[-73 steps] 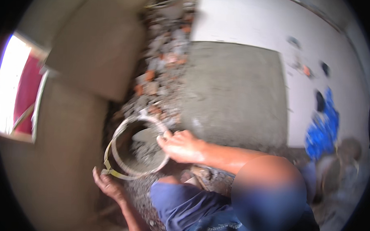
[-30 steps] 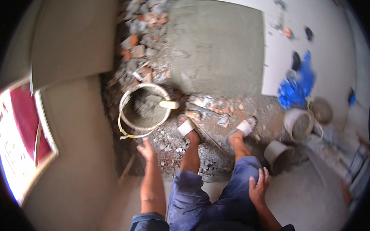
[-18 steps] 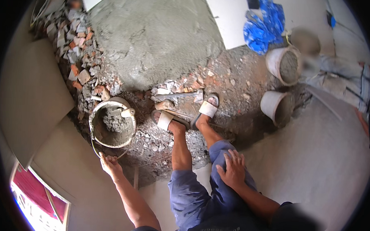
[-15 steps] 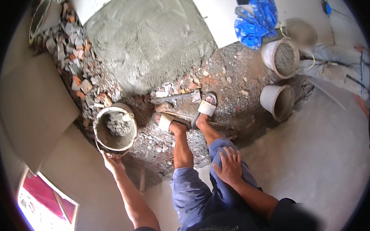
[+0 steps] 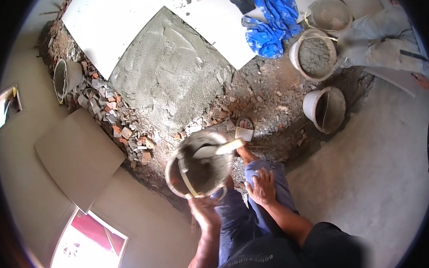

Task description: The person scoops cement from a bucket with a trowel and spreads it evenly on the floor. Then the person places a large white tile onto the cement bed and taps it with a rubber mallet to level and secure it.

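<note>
My left hand point(image 5: 204, 211) is closed on the pale band handle of a round bucket point(image 5: 208, 174) in the lower middle, tilted and slightly blurred. Grey mortar coats and partly fills it. A trowel with a light wooden handle point(image 5: 230, 145) lies across its top. My right hand point(image 5: 262, 187) rests open, fingers spread, on the blue shorts at my thigh, right of the bucket. The bucket hides part of my left leg; my right sandal point(image 5: 244, 133) stands on rubble behind it.
Beyond lie wet cement point(image 5: 164, 80), white panels point(image 5: 95, 28), brick rubble point(image 5: 107, 106) and a blue plastic sheet point(image 5: 265, 41). Several buckets point(image 5: 324, 109) stand at right and far left. A co-worker's pale-trousered legs point(image 5: 382, 52) are upper right. A board point(image 5: 79, 155) leans left, near a window.
The bucket has risen from the ground toward my legs, moving right in my left hand. My right hand, earlier on the bucket's rim, now rests on my thigh. The view has shifted.
</note>
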`<action>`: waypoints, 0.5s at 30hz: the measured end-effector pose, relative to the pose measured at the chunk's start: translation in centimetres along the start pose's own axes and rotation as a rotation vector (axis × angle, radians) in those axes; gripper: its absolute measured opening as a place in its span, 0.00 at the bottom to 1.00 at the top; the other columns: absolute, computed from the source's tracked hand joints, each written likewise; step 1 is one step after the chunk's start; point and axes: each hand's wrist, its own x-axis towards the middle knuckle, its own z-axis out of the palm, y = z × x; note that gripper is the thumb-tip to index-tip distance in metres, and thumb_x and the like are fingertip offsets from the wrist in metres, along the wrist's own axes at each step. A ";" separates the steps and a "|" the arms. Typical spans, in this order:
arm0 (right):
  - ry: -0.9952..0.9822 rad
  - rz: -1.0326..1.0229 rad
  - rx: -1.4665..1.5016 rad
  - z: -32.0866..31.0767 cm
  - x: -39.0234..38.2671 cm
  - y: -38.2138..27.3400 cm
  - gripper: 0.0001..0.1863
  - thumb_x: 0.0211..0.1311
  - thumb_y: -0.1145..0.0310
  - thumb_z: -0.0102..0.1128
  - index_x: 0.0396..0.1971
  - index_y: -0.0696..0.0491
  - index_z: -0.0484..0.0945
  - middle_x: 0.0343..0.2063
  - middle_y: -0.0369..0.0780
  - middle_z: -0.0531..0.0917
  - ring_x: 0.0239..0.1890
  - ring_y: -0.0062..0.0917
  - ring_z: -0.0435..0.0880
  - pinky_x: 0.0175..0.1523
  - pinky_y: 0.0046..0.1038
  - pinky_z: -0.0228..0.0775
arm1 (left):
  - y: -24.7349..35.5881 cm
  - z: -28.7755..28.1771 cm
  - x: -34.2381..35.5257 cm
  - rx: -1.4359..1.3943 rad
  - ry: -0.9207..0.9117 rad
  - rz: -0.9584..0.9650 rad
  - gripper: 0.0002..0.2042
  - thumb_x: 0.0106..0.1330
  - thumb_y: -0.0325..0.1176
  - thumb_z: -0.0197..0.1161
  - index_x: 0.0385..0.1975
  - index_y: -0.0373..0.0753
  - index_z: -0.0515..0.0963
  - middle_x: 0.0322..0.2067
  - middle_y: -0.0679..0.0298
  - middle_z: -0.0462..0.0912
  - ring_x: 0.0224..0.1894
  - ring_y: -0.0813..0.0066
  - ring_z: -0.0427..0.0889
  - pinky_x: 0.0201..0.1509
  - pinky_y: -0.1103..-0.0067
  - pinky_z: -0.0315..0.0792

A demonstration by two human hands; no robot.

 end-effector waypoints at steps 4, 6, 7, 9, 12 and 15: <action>0.051 0.038 0.045 0.7 -0.4 0.7 0.16 0.56 0.57 0.61 0.35 0.54 0.75 0.46 0.46 0.75 0.58 0.43 0.69 0.66 0.52 0.52 | -6.6 5.6 -0.1 0.010 -0.095 -0.139 0.23 0.70 0.58 0.48 0.31 0.42 0.68 0.19 0.71 0.64 0.21 0.76 0.66 0.33 0.72 0.71; 0.089 0.056 0.082 1.5 -0.8 1.2 0.15 0.55 0.58 0.62 0.35 0.54 0.74 0.45 0.46 0.74 0.58 0.43 0.70 0.66 0.53 0.53 | -9.8 7.6 1.5 0.126 -0.186 -0.190 0.23 0.70 0.59 0.48 0.33 0.41 0.69 0.21 0.69 0.66 0.22 0.75 0.69 0.36 0.72 0.73; 0.144 0.022 0.034 2.0 -0.9 1.5 0.19 0.54 0.58 0.62 0.39 0.56 0.73 0.45 0.46 0.74 0.58 0.43 0.69 0.66 0.53 0.53 | -11.7 9.0 2.5 0.226 -0.236 -0.244 0.24 0.70 0.59 0.49 0.36 0.40 0.70 0.22 0.68 0.69 0.24 0.74 0.72 0.37 0.73 0.73; 0.102 0.013 -0.005 3.2 -1.3 2.2 0.22 0.53 0.59 0.63 0.44 0.56 0.73 0.47 0.46 0.73 0.58 0.44 0.69 0.65 0.53 0.54 | -15.7 12.2 4.6 0.323 -0.355 -0.231 0.25 0.69 0.58 0.51 0.40 0.38 0.73 0.27 0.64 0.75 0.28 0.72 0.77 0.38 0.73 0.73; 0.056 0.029 0.020 4.8 -1.9 3.2 0.29 0.54 0.56 0.64 0.52 0.56 0.72 0.52 0.47 0.74 0.60 0.43 0.68 0.65 0.52 0.56 | -21.2 16.6 7.1 0.483 -0.505 -0.296 0.27 0.69 0.58 0.53 0.44 0.35 0.76 0.28 0.62 0.79 0.30 0.72 0.78 0.40 0.75 0.72; 0.275 0.010 0.339 5.2 -1.8 3.6 0.27 0.55 0.59 0.64 0.53 0.55 0.72 0.53 0.47 0.75 0.60 0.41 0.70 0.63 0.50 0.59 | -24.8 18.4 6.4 0.546 -0.737 -0.235 0.33 0.68 0.62 0.50 0.49 0.31 0.73 0.35 0.56 0.80 0.37 0.69 0.80 0.46 0.74 0.72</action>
